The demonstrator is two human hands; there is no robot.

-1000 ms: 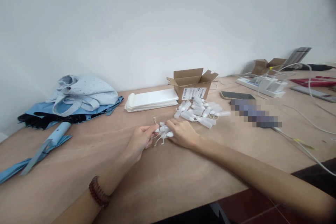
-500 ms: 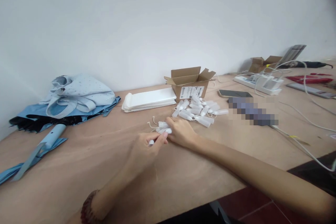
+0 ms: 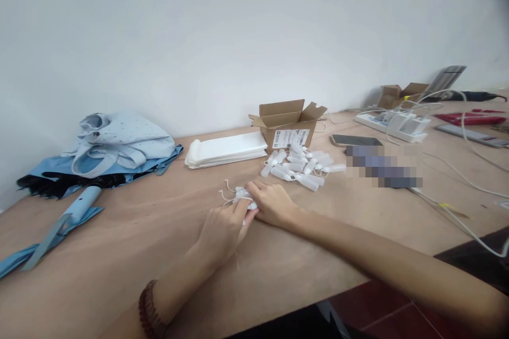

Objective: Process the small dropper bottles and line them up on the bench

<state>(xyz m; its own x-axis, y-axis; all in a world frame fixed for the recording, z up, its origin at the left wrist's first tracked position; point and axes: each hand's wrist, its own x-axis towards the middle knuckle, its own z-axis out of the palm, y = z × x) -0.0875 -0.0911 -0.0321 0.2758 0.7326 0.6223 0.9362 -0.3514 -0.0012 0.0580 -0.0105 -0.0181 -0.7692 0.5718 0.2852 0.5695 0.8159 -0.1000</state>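
My right hand (image 3: 274, 204) is closed around a bunch of small translucent plastic bottles (image 3: 240, 193), low over the table. White strings trail from the bunch to the left. My left hand (image 3: 225, 228) meets it from the left, its fingers and thumb pressed together on the bottles at the near side. A bit of white shows under its fingertips, and how many bottles each hand grips is hidden. Just beyond my right hand lies a loose pile of similar small bottles (image 3: 306, 181), several of them with strings.
Behind the pile stands an open cardboard box (image 3: 278, 122), beside a stack of white envelopes (image 3: 226, 149). At left lie a blue umbrella (image 3: 81, 204) and a pale cloth bag (image 3: 123, 135). A phone (image 3: 353, 141), a power strip (image 3: 397, 127) and white cables occupy the right side.
My left hand has turned over and moved slightly right, its fingers now over the bottles. The white end that showed in its grip is mostly covered. My right hand has shifted slightly left.
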